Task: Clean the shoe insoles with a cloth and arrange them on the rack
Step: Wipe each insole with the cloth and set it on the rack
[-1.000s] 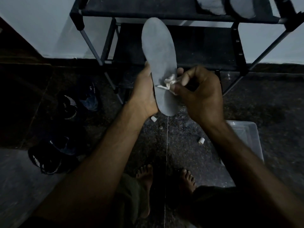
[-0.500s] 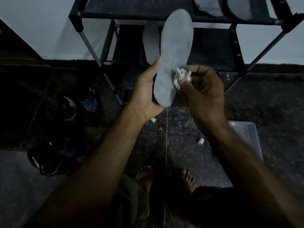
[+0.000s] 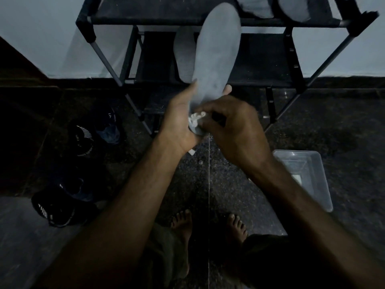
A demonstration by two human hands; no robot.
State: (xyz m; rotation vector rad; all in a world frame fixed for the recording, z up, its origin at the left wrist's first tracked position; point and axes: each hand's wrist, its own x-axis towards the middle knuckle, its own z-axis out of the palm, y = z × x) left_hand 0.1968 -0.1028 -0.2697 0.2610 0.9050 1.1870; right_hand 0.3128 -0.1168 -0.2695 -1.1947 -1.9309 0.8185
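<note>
At frame centre, above the dark speckled floor (image 3: 208, 184), the left hand (image 3: 179, 124) grips a grey insole (image 3: 216, 55) at its near, heel end: thumb on the left edge, one fingertip showing past the right edge, fingers curled behind. Insole stands roughly upright, toe end tilted far and slightly right, overlapping the rack's top shelf edge in the view.

Right hand (image 3: 235, 130) is curled, knuckles up, pinching a small crumpled white cloth (image 3: 194, 118). Cloth is pressed against the heel area of the held insole, just beside the left palm. Some motion blur on the right fingers; exact finger count on the cloth cannot be told.

Black shoe rack (image 3: 145, 18) stands far centre against a pale wall (image 3: 41, 34).
- Top shelf, far right: two grey insoles (image 3: 258, 7) side by side, only near ends in view.
- Middle shelf: one grey insole (image 3: 184, 53) lying flat, partly hidden behind the held one.

Floor, left side: dark shoes with white markings, one pair (image 3: 83, 138) nearer the rack, another (image 3: 56, 207) nearer the person. Lighting is poor; details unclear.

Floor, right side: clear plastic tub (image 3: 320, 184), partly hidden by the right forearm. Contents not legible.

Small white object (image 3: 191, 152) on the floor just below the left wrist; identity cannot be told.

Near bottom: two bare feet (image 3: 183, 224) on the floor, well apart from the rack.
</note>
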